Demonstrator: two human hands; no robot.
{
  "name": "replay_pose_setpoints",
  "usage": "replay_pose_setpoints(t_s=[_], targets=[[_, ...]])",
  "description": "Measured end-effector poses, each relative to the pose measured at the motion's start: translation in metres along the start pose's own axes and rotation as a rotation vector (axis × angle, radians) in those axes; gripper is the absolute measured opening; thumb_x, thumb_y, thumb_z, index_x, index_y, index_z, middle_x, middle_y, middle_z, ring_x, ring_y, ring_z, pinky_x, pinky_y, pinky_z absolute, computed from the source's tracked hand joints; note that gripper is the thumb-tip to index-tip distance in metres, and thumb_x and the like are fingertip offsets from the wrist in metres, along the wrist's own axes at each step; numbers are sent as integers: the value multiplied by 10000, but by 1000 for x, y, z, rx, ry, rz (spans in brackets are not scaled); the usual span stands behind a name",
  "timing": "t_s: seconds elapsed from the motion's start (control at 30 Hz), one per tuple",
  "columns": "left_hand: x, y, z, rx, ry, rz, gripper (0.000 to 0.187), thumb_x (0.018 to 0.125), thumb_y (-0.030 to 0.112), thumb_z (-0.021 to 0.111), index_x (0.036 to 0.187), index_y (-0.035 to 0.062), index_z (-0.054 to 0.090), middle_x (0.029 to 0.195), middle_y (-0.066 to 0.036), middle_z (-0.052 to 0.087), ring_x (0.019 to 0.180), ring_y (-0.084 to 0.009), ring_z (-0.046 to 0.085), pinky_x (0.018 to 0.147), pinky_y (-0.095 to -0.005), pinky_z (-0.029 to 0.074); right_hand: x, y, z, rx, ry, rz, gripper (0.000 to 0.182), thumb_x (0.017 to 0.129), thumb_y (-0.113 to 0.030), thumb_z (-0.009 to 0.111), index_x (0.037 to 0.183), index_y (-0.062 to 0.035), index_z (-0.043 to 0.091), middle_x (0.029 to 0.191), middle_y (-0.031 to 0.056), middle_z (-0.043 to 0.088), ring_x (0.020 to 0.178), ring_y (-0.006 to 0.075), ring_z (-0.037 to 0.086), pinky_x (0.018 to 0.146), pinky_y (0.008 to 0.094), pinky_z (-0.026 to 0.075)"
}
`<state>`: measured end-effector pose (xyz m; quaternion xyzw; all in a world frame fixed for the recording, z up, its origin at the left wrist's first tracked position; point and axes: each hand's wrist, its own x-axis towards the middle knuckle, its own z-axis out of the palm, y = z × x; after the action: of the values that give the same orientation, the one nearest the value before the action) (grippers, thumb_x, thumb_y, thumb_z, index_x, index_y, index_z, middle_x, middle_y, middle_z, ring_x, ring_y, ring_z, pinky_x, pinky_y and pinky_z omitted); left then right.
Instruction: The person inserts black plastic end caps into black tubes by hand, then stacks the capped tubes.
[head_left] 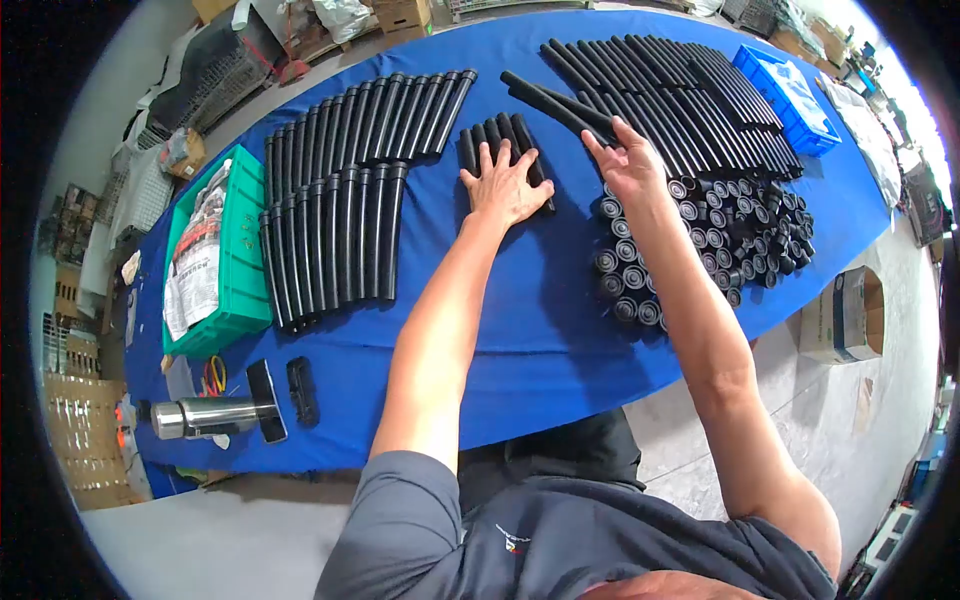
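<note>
My left hand (505, 188) lies with spread fingers on a short row of black tubes (490, 131) in the middle of the blue table. My right hand (632, 165) is turned partly palm up and closed on the near ends of two black tubes (548, 103). These tubes point away to the upper left; the exact grip is partly hidden. Under and beside my right forearm sits a cluster of round black caps (716, 238). Beyond that hand, plain black tubes (650, 90) lie side by side in rows.
Two rows of tubes with collared ends (335, 190) lie left. Beside them stands a green crate (243, 270) holding a printed bag. A steel flask (205, 417), a phone (266, 400) and a black case (302, 391) are front left; a blue bin (800, 125) is far right.
</note>
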<state>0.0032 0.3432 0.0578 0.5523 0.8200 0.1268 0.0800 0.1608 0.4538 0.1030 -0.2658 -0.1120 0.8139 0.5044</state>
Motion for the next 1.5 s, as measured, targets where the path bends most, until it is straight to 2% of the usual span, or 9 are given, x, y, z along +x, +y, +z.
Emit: replay_pose_setpoints(t_s=[0.23, 0.47, 0.57, 0.7, 0.8, 0.93, 1.1, 1.37, 1.5], targets=[[-18, 16, -10, 58, -95, 2, 714, 880, 603, 581, 1532, 350, 435, 1677, -154, 190, 1540, -464, 82, 1146, -763, 127, -11, 23, -20, 104, 45, 10, 345, 946, 5, 667, 1240, 86, 507, 1269, 202, 518, 1160, 352, 582, 961, 528, 597], [-42, 5, -9, 45, -96, 25, 669, 889, 575, 576, 1515, 372, 458, 1685, -146, 184, 1551, -434, 88, 1145, -755, 148, -21, 38, -28, 41, 105, -47, 278, 938, -3, 681, 1172, 82, 558, 1187, 180, 577, 1099, 346, 627, 916, 507, 616], [-63, -6, -9, 0, -67, 14, 685, 885, 579, 569, 1523, 362, 448, 1685, -132, 195, 1552, -424, 95, 1150, -735, 175, -23, 50, -45, 45, 5, -38, 250, 940, -17, 686, 1150, 70, 582, 1123, 164, 602, 1039, 319, 640, 888, 483, 621], [-83, -24, -10, -24, -40, 1, 702, 893, 581, 564, 1543, 360, 418, 1690, -126, 180, 1551, -423, 98, 1159, -705, 205, -77, 75, -40, -83, 62, -146, 208, 935, -40, 710, 1089, 17, 582, 1016, 98, 624, 889, 196, 635, 922, 420, 574], [-83, -33, -3, -38, -7, 19, 702, 899, 597, 564, 1539, 342, 430, 1686, -137, 186, 1548, -431, 104, 1156, -713, 205, -97, 97, -50, -122, 88, -186, 305, 927, -69, 729, 1157, 6, 543, 1079, 86, 618, 972, 194, 624, 973, 419, 545], [-79, -38, -2, -94, 15, 37, 716, 892, 635, 569, 1524, 317, 459, 1674, -158, 216, 1541, -446, 119, 1150, -728, 196, -119, 114, -67, -122, 54, -46, 381, 936, -126, 731, 1237, -47, 511, 1164, 69, 614, 1118, 192, 589, 1060, 437, 441], [-68, -37, -4, -60, 91, 98, 683, 919, 706, 515, 1506, 358, 478, 1661, -174, 244, 1538, -441, 138, 1123, -770, 174, -140, 118, -72, -97, 67, 1, 405, 940, -136, 717, 1287, -77, 516, 1190, 32, 609, 1094, 155, 585, 991, 397, 435], [-92, -36, -7, 59, -38, 173, 603, 982, 611, 468, 1535, 374, 422, 1678, -136, 212, 1551, -388, 141, 1140, -760, 130, -182, 130, -82, -71, -8, 32, 451, 968, -117, 672, 1372, -125, 471, 1219, 5, 604, 1154, 145, 575, 1047, 453, 419], [-133, -36, -1, 98, 61, 242, 574, 980, 568, 513, 1514, 364, 462, 1652, -160, 274, 1517, -404, 242, 1101, -757, 223, -224, 124, -99, 39, -59, 115, 409, 974, -84, 649, 1344, -121, 481, 1235, 35, 607, 1176, 175, 576, 1069, 482, 430]])
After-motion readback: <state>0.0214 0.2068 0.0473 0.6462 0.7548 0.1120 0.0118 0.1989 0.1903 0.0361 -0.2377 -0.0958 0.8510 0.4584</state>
